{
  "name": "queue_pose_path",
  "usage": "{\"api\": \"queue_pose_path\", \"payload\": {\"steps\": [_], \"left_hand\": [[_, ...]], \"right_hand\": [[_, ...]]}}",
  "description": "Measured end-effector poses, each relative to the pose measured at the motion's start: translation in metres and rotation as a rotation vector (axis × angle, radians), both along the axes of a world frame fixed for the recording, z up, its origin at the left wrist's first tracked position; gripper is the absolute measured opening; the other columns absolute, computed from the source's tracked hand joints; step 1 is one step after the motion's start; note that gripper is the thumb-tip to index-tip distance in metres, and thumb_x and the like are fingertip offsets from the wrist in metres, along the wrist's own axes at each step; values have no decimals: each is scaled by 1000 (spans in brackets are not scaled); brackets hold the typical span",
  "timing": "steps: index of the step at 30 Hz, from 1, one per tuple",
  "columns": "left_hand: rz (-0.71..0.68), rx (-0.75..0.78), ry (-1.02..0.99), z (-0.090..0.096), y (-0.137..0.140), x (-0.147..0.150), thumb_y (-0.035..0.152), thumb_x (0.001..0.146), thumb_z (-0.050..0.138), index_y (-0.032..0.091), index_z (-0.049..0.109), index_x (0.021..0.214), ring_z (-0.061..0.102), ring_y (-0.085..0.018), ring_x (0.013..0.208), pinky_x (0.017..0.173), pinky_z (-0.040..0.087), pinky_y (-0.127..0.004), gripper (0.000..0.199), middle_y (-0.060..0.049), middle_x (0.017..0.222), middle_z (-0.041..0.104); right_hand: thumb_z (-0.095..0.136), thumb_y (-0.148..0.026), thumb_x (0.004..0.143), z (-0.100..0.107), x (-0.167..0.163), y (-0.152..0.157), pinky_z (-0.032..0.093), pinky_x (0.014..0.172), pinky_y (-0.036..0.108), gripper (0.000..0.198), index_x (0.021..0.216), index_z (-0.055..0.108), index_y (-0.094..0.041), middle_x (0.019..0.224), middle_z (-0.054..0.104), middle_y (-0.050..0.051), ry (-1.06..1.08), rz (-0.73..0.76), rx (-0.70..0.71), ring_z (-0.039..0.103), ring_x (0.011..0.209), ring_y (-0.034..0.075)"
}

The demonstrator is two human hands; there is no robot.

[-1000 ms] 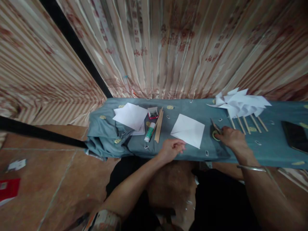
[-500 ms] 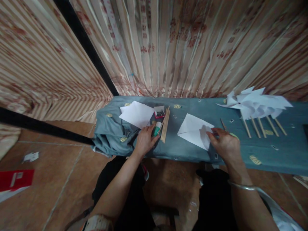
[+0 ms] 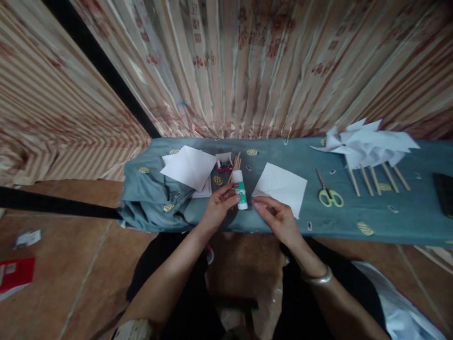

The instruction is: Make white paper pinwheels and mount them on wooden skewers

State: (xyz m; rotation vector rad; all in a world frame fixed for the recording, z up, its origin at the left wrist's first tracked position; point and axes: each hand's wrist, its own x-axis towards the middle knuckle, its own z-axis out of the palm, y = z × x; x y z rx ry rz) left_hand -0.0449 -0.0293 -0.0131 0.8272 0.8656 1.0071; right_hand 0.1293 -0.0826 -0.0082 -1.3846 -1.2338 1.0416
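Observation:
My left hand point(image 3: 220, 207) grips a green and white glue stick point(image 3: 240, 191), held upright above the cloth. To its right is my right hand point(image 3: 278, 218), its fingers stretched toward the glue stick with a small gap between, and nothing visible in them. Its fingertips are over the near left corner of a square white sheet of paper point(image 3: 281, 182), which has a crease line. Behind the glue stick lie several thin wooden sticks point(image 3: 237, 163), partly hidden. Beside them stands a small open red and white box point(image 3: 224, 163) with dark small pieces in it.
A stack of white paper point(image 3: 191, 166) lies on the left of the blue-grey cloth point(image 3: 141, 208). Green-handled scissors point(image 3: 330, 194) rest right of the sheet. Farther right lie several paper pinwheels point(image 3: 371, 144) on sticks, and a dark object point(image 3: 444, 191) at the edge.
My left hand has lifted the glue stick from beside the wooden sticks. My right hand has left the sheet's right edge and come left toward the glue stick, uncovering the scissors.

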Motion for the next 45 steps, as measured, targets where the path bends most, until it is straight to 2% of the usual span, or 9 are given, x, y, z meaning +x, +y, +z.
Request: {"api": "queue_pose_path", "payload": {"steps": [4,10,18,24,28,32,37,41,45], "left_hand": [[-19,-48,-116,7,-6,25,28,56,87,16,71,93,65,-14,75,78,49,-27,42,-3,83,74],[-19,-25,-102,17,-5,49,25,51,89,17,74,83,65,-15,84,83,49,-28,36,-2,84,74],[55,-49,-74,23,1,53,32,52,89,19,74,92,63,-12,70,61,45,-22,45,-1,85,73],[49,-60,-45,18,-1,58,33,48,90,16,73,86,63,-12,69,65,49,-25,45,-2,81,73],[23,-37,-9,22,-3,57,34,50,89,16,73,87,63,-12,70,68,50,-25,44,-1,80,73],[11,-10,34,26,-5,49,31,55,87,16,73,93,64,-14,73,70,50,-27,43,-2,83,73],[128,10,45,26,2,26,31,56,84,17,72,86,66,-16,78,75,51,-31,36,-3,84,72],[245,198,258,21,14,-4,29,62,78,18,71,90,64,-15,77,79,50,-30,32,0,83,72],[197,479,800,12,24,-32,26,73,68,19,71,99,61,-16,77,79,50,-30,28,-3,91,69]], "right_hand": [[80,-41,70,3,-9,-7,57,73,29,42,108,72,-25,93,77,3,409,80,-148,71,81,17],[88,-38,59,8,16,-5,58,61,19,32,83,77,-21,77,77,2,762,-93,-316,72,65,13],[92,-33,54,12,43,-10,57,59,13,33,79,76,-19,71,76,0,774,-174,-326,71,63,10],[91,-21,55,13,45,-9,57,64,11,34,85,75,-20,75,75,-2,983,-182,-301,68,63,7],[90,-17,57,14,40,-5,57,65,10,29,78,71,-21,74,74,-5,1116,-173,-285,67,65,5],[92,-18,54,12,36,-4,57,65,9,31,74,69,-17,68,72,-4,1097,-212,-291,67,63,5],[90,-25,60,9,44,-1,58,64,11,30,78,67,-18,70,72,-3,1068,-236,-282,68,65,7],[83,-30,70,11,53,-1,59,61,15,22,79,67,-18,72,73,0,1034,-206,-286,69,64,10],[83,-28,69,17,56,-4,59,60,14,23,79,66,-17,71,73,1,1053,-226,-291,69,63,10]]}}
